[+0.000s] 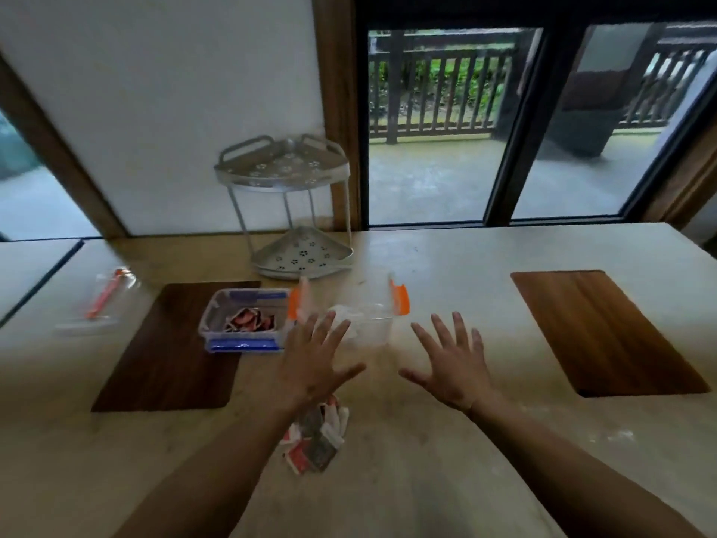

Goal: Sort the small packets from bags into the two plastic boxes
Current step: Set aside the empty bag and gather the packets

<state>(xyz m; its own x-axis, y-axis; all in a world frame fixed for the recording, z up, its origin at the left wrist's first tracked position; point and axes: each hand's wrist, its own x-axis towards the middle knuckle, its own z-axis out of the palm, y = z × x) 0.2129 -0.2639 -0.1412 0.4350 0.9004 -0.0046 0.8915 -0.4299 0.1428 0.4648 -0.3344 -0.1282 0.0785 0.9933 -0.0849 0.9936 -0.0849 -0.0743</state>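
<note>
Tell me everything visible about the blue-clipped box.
The blue box is a small clear plastic tub with blue latches on its near and far sides, lid off. It sits upright on the right edge of the dark mat, beside the orange-clipped box. Red-and-white packets lie inside. Neither hand touches it.

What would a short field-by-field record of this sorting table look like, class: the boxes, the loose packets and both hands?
blue-clipped box: open, on the left dark mat, red packets inside
orange-clipped box: open, clear, right of the blue one, pale contents
loose packets: heap on the table, partly under the left forearm
left hand: empty, fingers spread
right hand: empty, fingers spread
wire rack: behind the boxes
</note>
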